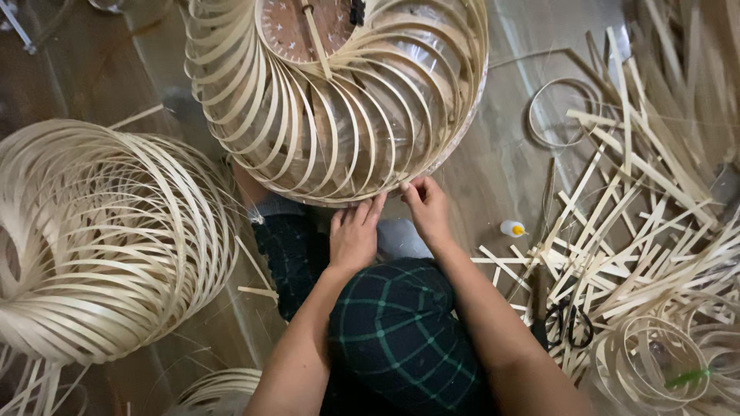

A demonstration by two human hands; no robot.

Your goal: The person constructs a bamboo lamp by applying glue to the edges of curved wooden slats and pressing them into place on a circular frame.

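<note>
Both hands (389, 223) at bamboo-strip frame (339, 100) rim, apparently pinching

Round bamboo-strip lampshade frame (339, 100) lying far centre on the floor, pale curved slats spiralling around a brown perforated disc, its near rim resting just beyond the knees

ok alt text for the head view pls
Seen from above, a person's left hand and right hand press the lower rim of a round lampshade frame of curved bamboo strips. A similar frame sits left; loose strips lie right.
</note>
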